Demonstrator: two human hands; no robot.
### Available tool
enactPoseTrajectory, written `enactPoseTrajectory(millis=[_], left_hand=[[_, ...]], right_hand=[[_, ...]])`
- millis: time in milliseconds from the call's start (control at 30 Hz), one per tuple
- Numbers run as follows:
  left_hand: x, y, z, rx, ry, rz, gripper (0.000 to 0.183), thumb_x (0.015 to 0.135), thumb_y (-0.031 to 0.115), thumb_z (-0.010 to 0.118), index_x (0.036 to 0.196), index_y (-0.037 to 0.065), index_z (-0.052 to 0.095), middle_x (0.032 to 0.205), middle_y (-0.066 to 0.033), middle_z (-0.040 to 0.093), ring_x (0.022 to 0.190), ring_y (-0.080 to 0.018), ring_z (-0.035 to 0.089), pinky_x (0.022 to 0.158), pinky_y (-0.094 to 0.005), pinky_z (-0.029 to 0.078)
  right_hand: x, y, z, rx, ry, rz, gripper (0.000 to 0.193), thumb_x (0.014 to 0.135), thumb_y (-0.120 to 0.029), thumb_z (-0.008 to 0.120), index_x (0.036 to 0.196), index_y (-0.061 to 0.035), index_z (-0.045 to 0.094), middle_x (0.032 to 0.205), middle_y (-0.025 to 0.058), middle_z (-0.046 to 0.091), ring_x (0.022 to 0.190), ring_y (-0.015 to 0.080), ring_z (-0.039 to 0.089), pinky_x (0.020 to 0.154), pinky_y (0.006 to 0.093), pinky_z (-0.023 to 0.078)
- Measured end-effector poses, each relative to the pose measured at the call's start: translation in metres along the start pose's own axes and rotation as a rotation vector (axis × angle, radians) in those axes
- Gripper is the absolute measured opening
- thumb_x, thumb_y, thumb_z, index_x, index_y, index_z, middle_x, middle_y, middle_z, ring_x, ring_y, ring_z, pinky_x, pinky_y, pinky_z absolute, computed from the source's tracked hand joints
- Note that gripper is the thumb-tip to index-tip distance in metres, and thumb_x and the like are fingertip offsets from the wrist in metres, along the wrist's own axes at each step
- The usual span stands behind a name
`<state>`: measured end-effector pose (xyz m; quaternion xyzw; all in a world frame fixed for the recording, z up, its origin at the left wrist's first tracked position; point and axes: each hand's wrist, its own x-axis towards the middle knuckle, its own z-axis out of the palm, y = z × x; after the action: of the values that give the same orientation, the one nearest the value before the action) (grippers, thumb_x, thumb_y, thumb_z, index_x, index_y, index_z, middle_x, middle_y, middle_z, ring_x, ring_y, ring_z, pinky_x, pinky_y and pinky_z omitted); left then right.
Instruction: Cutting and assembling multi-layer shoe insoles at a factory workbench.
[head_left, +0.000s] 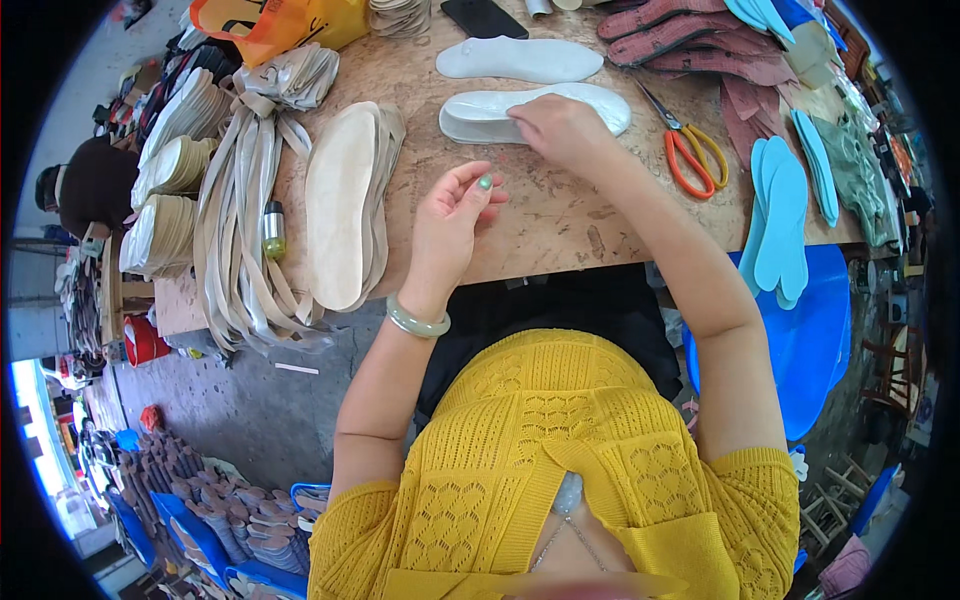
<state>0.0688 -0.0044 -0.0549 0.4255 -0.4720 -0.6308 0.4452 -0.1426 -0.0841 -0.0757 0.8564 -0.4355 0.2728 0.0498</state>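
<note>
A small stack of glossy white insoles [470, 128] lies on the wooden table in front of me. My right hand [568, 130] reaches over it, fingers bent and closed on the upper insole near its middle; the fingertips are partly hidden. My left hand [452, 225] is held above the table's near edge, palm side turned inward. Its fingers are loosely curled and apart, with nothing visible in them. Beyond the stack rests a single flat white insole [520, 60]. To the left of my left hand is a pile of beige insoles [342, 205].
Orange-handled scissors [690, 155] lie open right of the stack. Blue insoles [782, 215] overhang the right edge above a blue chair [815, 345]. Dark red pieces [680, 35] and a black phone [484, 17] lie farther back. Beige strips [235, 220] and a small bottle [274, 230] are left.
</note>
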Motion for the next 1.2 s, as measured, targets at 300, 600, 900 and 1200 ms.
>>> enactPoseTrajectory(millis=[300,600,900,1200], left_hand=[[0.023,0.008,0.004,-0.281,0.101,-0.008,0.035,0.098,0.014,0.05,0.129,-0.002,0.051,0.111,-0.0082,0.063,0.097,-0.0149,0.063,0.083,-0.0261,0.051],[-0.017,0.012,0.027,0.301,0.098,0.347,0.038,0.093,-0.003,0.048,0.131,-0.001,0.053,0.115,-0.0057,0.063,0.095,-0.0094,0.06,0.082,-0.0238,0.05],[-0.029,0.013,0.033,0.664,0.133,0.738,0.04,0.087,-0.011,0.049,0.124,-0.002,0.059,0.117,-0.0133,0.065,0.101,-0.0172,0.064,0.086,-0.028,0.051],[-0.034,0.011,0.041,0.847,0.199,0.823,0.044,0.083,-0.011,0.053,0.125,0.001,0.06,0.112,-0.0184,0.066,0.09,-0.0251,0.068,0.076,-0.0315,0.053]], right_hand=[[-0.027,-0.071,-0.049,0.03,0.089,0.038,0.01,0.083,-0.011,0.06,0.088,-0.004,0.064,0.075,0.0103,0.061,0.074,0.0272,0.062,0.065,0.0367,0.052],[-0.042,-0.104,-0.058,1.158,0.115,0.704,0.022,0.091,-0.008,0.06,0.11,0.0023,0.064,0.096,0.0019,0.066,0.082,0.0074,0.06,0.073,0.0229,0.05],[-0.041,-0.125,-0.081,1.279,0.181,0.733,0.019,0.091,-0.006,0.059,0.107,0.0045,0.065,0.091,0.0025,0.065,0.078,0.0076,0.06,0.072,0.0219,0.05],[-0.042,-0.129,-0.075,0.809,0.286,0.596,0.015,0.085,-0.009,0.061,0.096,0.0006,0.068,0.077,0.013,0.064,0.065,0.022,0.062,0.06,0.031,0.048]])
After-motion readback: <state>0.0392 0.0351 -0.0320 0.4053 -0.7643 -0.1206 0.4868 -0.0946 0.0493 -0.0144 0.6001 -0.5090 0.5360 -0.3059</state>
